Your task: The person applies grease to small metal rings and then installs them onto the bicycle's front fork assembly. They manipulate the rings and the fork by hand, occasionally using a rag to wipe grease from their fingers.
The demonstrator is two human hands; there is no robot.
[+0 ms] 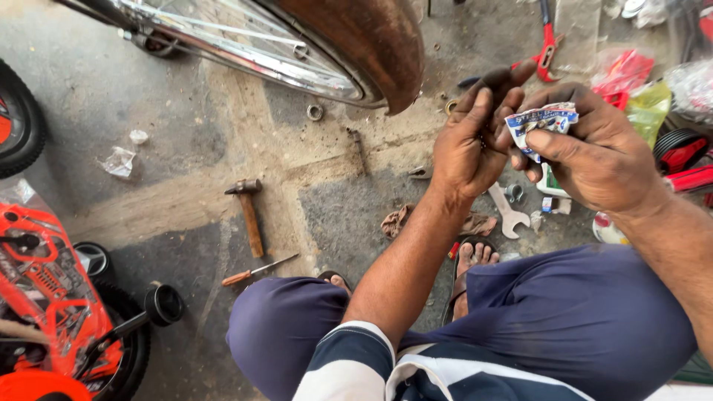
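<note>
My right hand pinches a small blue-and-white paper packet between thumb and fingers. My left hand is raised beside it, palm cupped toward the packet, fingertips almost touching it; whether something tiny lies in the palm is hidden. Both hands are greasy. I squat over a concrete floor, knees in dark blue trousers. Below the hands a silver open-ended spanner lies on the ground.
A rusty mudguard and spoked wheel hang at the top. A hammer and screwdriver lie left. An orange toy vehicle fills the lower left. Red pliers, plastic bags and small nuts lie near the hands.
</note>
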